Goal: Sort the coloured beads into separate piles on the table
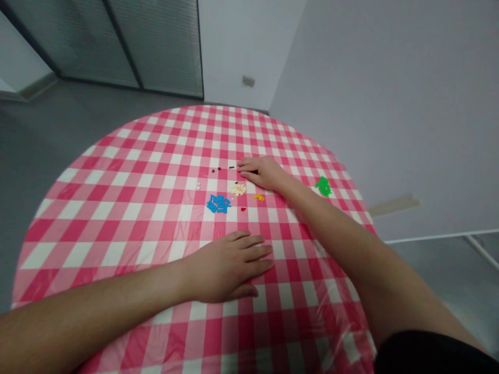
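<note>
Round table (117, 208) in red-checked cloth, grey room. Right hand (261, 172) reaching far, fingertips on tiny dark pieces (224, 168), nothing grasped; left hand (230, 267) flat, empty. Probably light, rigid, slippery: best pinched at edges.

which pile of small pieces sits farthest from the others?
The green pile, alone to the right of the right forearm near the table's edge. The blue, cream and yellow piles cluster together mid-table.

dark pieces (219, 169): too small to identify | right hand (262, 172): fingertips cover one piece | forearms: cut by frame edge
</note>
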The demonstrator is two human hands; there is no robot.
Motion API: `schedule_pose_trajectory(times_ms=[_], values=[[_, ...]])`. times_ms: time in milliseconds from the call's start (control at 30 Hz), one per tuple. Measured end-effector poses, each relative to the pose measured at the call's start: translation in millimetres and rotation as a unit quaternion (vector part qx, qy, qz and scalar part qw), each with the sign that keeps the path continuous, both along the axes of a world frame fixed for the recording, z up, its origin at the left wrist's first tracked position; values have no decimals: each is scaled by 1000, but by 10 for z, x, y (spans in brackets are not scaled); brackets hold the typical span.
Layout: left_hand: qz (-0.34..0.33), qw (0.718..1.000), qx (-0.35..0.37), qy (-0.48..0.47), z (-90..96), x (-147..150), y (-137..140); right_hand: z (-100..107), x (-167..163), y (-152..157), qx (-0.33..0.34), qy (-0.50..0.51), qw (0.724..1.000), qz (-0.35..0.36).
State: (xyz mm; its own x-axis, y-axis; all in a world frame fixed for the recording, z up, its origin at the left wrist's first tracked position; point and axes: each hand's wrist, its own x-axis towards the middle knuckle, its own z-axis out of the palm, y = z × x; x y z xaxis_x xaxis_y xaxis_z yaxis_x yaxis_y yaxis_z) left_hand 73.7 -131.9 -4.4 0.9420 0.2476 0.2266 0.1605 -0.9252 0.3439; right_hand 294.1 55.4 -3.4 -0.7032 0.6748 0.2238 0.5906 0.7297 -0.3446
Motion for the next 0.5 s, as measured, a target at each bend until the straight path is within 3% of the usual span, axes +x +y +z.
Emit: schedule_pose_trajectory(times_ms=[500], values=[[-2,1000,-11,2,0,-6,4,-66,488,-238,40,17,994,-103]])
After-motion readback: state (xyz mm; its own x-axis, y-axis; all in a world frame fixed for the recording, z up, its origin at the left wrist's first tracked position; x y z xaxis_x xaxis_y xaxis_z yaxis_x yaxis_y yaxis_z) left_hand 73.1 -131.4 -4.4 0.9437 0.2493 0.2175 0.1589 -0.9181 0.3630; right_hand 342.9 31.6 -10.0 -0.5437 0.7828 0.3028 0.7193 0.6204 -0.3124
